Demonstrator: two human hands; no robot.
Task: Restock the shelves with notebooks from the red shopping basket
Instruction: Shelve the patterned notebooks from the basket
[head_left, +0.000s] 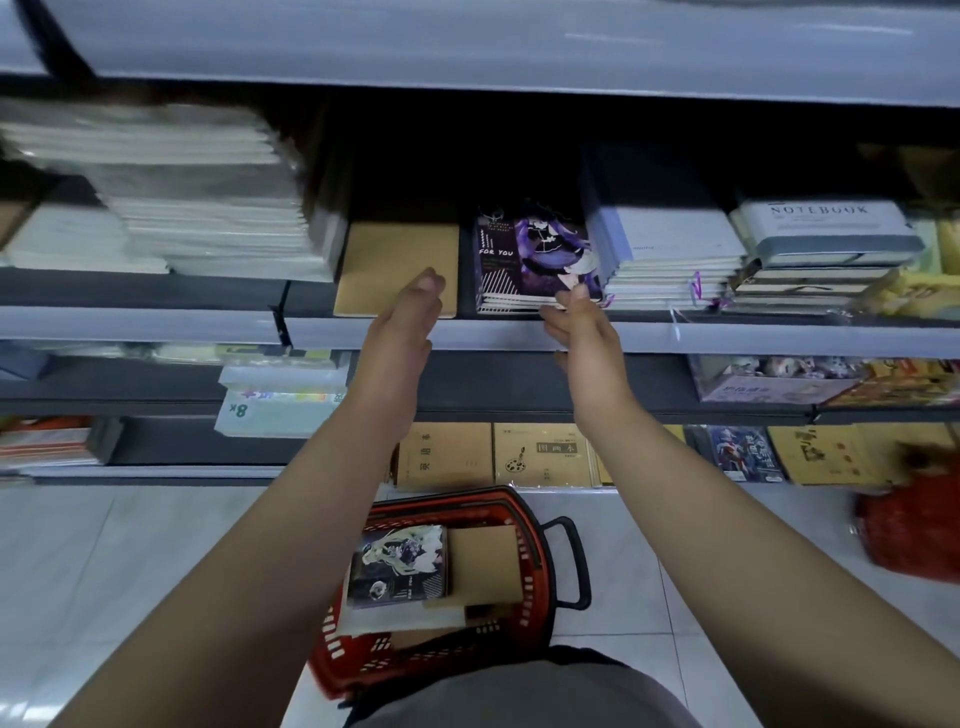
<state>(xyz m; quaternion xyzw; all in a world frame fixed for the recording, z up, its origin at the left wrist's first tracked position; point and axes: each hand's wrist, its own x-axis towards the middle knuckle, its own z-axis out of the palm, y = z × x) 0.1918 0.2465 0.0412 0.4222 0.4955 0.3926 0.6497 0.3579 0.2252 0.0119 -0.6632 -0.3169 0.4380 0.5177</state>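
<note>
Both hands reach up to the middle shelf (467, 332): the left hand (402, 322) lies with straight fingers on the near edge of a brown notebook (397, 260), holding nothing, and the right hand (582, 325) is spread open, fingertips touching the front of a purple notebook stack (535, 265). Below, the red basket (540, 571) sits on the floor between the arms, with more notebooks (400, 564) in it.
</note>
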